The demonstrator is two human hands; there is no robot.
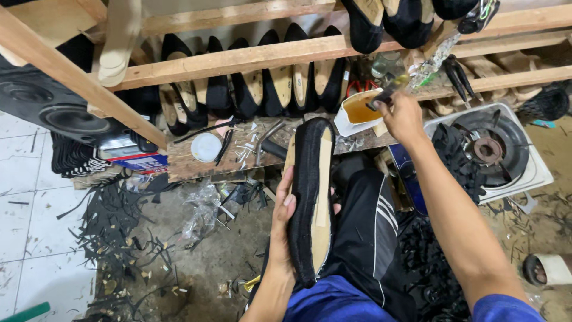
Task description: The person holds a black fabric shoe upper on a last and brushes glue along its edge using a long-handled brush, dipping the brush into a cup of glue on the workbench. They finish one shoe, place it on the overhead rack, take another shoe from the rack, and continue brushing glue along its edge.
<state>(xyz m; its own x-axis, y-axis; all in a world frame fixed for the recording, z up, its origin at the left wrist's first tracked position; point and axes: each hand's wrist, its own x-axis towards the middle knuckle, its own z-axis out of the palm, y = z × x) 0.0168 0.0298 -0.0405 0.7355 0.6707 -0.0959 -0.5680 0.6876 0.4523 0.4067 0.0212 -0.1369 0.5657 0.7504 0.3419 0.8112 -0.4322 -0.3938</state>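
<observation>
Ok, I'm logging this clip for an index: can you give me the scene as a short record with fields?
Setting: shoemaking bench under wooden racks
Left hand: holds black shoe upper, sole side up
Right hand: holds brush over glue tub
Nearby: stove, hammer, white lid
Floor: black scraps

Low worn wooden plank bench [190,164]: round white plastic lid [206,146], black-handled tool [225,145], scattered metal nails [245,146], grey metal hammer [266,141], white container of amber glue [359,111].

Wooden slat rack [238,58] above: row of black shoes on tan lasts [262,83].

Dirty grey concrete floor [208,262]: black offcut strips [116,217], crumpled clear plastic [199,214], white single-burner gas stove [497,149].
</observation>
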